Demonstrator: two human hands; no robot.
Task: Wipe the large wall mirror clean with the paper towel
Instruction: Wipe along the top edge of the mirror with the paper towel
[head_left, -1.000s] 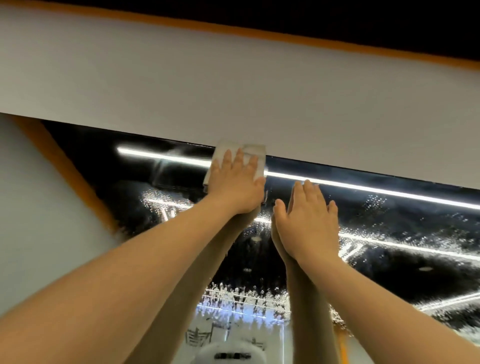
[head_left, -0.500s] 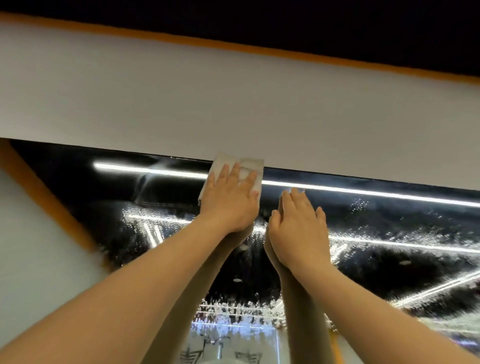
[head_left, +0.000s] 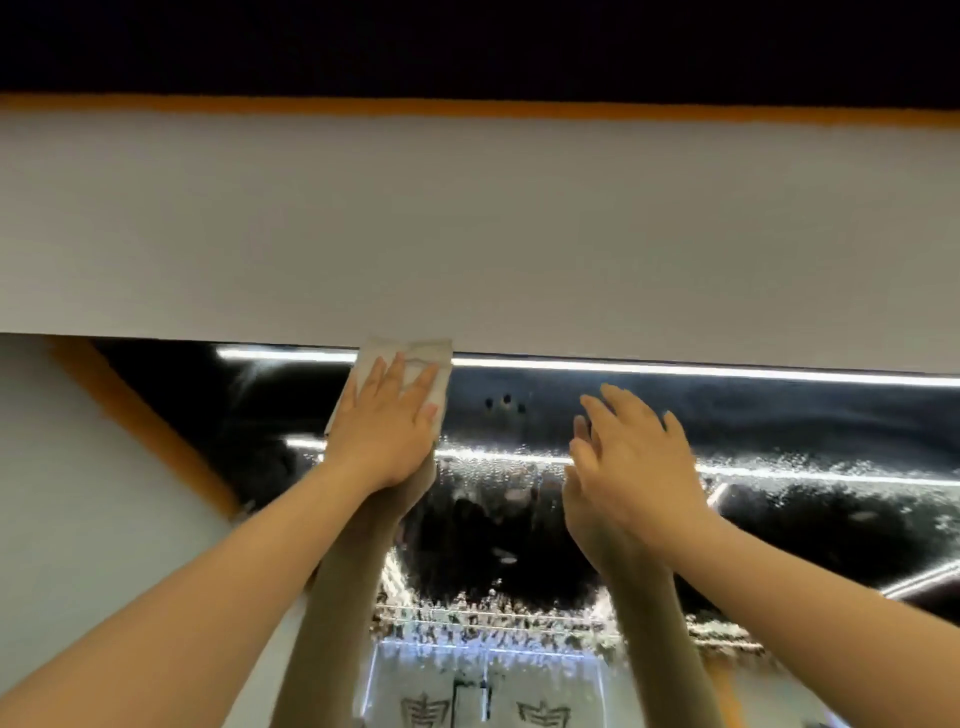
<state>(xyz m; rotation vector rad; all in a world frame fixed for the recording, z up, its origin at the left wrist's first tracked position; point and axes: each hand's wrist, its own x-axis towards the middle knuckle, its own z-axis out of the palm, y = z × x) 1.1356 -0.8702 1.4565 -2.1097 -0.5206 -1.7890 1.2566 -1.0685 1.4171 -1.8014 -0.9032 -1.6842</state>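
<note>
The large wall mirror (head_left: 779, 426) fills the lower half of the view, dark and speckled with wet droplets. My left hand (head_left: 387, 426) presses a folded white paper towel (head_left: 415, 356) flat against the glass at the mirror's top edge, fingers straight. To its right, my right hand (head_left: 631, 457) is spread with straight fingers at the glass; whether it touches the mirror I cannot tell. Both forearms are mirrored below the hands.
A white wall band (head_left: 467, 234) runs above the mirror, topped by an orange stripe (head_left: 467, 106) and a dark ceiling. A white wall with orange trim (head_left: 145, 415) lies at the left. A light strip reflection (head_left: 675, 370) crosses the mirror's top.
The view has tilted up. My right hand has moved away from the left, to the right. The left hand still holds the towel at the mirror's top edge.
</note>
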